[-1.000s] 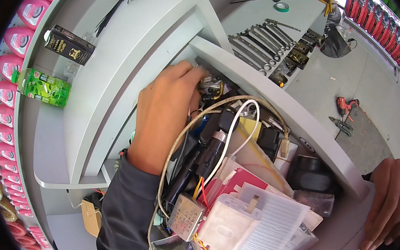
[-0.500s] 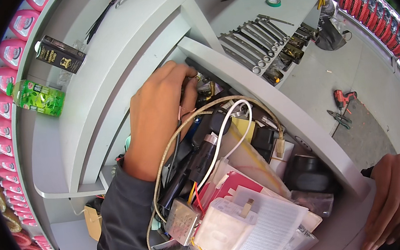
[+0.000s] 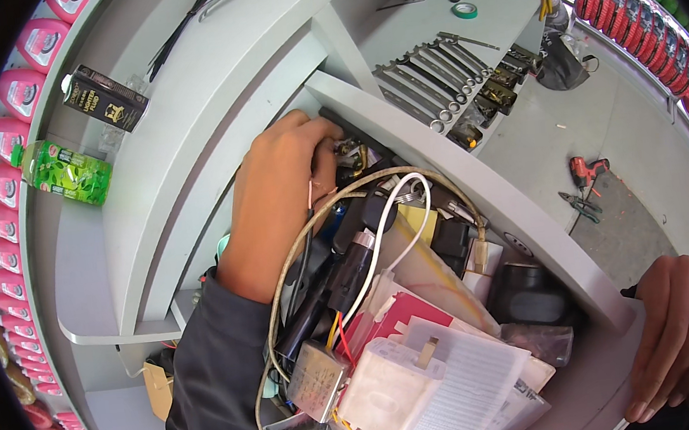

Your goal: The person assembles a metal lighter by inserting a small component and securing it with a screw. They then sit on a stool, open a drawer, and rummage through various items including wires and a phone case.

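Note:
My left hand (image 3: 280, 192) reaches into the far end of an open drawer (image 3: 474, 178) packed with odds and ends. Its fingers are curled down among small metal parts (image 3: 351, 156), and whatever they pinch is hidden. A beige cable (image 3: 286, 274) loops beside the wrist, next to a white cable (image 3: 374, 249) and a black cylindrical tool (image 3: 350, 272). By the drawer's near right corner is my right hand (image 3: 675, 332), its fingers bent and pressed together. What lies under that palm cannot be made out.
Wrenches (image 3: 431, 82) lie in a row on a shelf beyond the drawer, near green tape (image 3: 464, 10). A red power tool (image 3: 587, 171) and pliers (image 3: 581, 205) are on the floor. To the left stand a green bottle (image 3: 67, 171) and a black box (image 3: 105, 97). Papers (image 3: 468, 377) fill the drawer's near end.
The view has shifted slightly. My left hand stays at the far end of the drawer, its fingers still among the small parts. My right hand keeps its place by the corner.

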Motion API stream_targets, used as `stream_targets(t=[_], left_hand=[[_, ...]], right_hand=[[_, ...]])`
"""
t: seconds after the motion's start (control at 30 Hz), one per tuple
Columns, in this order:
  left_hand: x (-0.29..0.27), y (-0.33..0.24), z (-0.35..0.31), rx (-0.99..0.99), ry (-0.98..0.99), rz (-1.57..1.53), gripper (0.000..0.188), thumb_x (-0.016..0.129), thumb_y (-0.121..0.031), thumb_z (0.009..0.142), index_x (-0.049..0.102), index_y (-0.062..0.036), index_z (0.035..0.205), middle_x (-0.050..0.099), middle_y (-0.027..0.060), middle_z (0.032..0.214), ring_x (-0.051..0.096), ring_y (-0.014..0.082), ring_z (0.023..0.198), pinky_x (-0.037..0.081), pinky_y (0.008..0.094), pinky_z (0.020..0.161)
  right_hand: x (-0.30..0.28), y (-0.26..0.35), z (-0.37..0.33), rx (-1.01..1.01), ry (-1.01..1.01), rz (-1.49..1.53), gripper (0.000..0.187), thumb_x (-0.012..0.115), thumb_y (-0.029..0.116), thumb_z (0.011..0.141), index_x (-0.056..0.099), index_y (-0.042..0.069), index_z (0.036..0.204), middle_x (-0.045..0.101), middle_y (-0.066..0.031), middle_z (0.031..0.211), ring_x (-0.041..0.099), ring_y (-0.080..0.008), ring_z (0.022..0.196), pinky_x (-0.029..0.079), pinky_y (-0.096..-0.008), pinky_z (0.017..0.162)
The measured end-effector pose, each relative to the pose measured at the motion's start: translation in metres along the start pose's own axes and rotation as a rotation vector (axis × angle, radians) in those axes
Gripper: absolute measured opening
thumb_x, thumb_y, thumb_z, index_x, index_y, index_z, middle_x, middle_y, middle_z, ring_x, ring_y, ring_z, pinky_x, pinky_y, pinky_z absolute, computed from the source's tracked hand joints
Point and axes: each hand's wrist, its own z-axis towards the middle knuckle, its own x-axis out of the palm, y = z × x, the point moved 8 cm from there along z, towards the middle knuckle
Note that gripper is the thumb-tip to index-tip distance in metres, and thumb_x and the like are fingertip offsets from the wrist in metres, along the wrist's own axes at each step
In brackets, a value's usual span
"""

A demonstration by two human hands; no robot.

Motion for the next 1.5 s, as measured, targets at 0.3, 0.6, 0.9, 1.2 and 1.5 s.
stream_targets(t=[0.3,0.6,0.9,1.2,1.5], left_hand=[[-0.007,-0.011,-0.001,-0.018,0.01,-0.027,0.035,0.065,0.002,0.074,0.065,0.0004,0.109,0.058,0.0146,0.077,0.065,0.0344,0.07,0.049,0.043,0.063],[-0.007,-0.01,-0.006,0.022,0.144,0.082,0.032,0.066,-0.003,0.078,0.062,-0.0031,0.111,0.056,0.0131,0.073,0.06,0.0397,0.071,0.045,0.0476,0.062],[-0.007,-0.02,-0.006,-0.032,0.182,0.159,0.028,0.062,-0.012,0.092,0.064,-0.0075,0.119,0.061,0.0166,0.072,0.063,0.0407,0.07,0.048,0.0505,0.062],[-0.014,-0.022,-0.006,-0.12,0.296,0.166,0.026,0.063,-0.021,0.097,0.065,-0.0113,0.121,0.062,0.0194,0.067,0.064,0.0406,0.064,0.048,0.0499,0.06],[-0.013,-0.014,-0.014,-0.206,0.354,0.05,0.032,0.054,-0.023,0.106,0.063,-0.0121,0.135,0.065,0.0227,0.078,0.064,0.0446,0.077,0.048,0.0504,0.069]], right_hand=[[-0.004,-0.01,0.015,-0.143,0.145,0.044,0.012,0.073,0.008,0.093,0.073,0.001,0.082,0.078,-0.0153,0.085,0.078,-0.0256,0.087,0.064,-0.0286,0.08],[0.0,-0.009,0.012,-0.151,-0.023,-0.117,0.023,0.07,0.017,0.1,0.068,0.011,0.077,0.078,-0.0044,0.079,0.078,-0.0162,0.083,0.058,-0.02,0.067],[0.0,-0.004,0.011,-0.044,-0.129,-0.133,0.03,0.071,0.018,0.099,0.066,0.01,0.071,0.076,-0.0072,0.071,0.078,-0.0189,0.078,0.059,-0.0232,0.064],[0.001,0.003,0.013,0.011,-0.098,-0.117,0.03,0.07,0.02,0.1,0.069,0.007,0.073,0.078,-0.0096,0.077,0.079,-0.0225,0.082,0.061,-0.0268,0.066],[0.0,0.006,0.009,-0.016,-0.129,-0.13,0.034,0.069,0.021,0.1,0.07,0.007,0.07,0.077,-0.0097,0.076,0.079,-0.0229,0.082,0.062,-0.0283,0.066]])
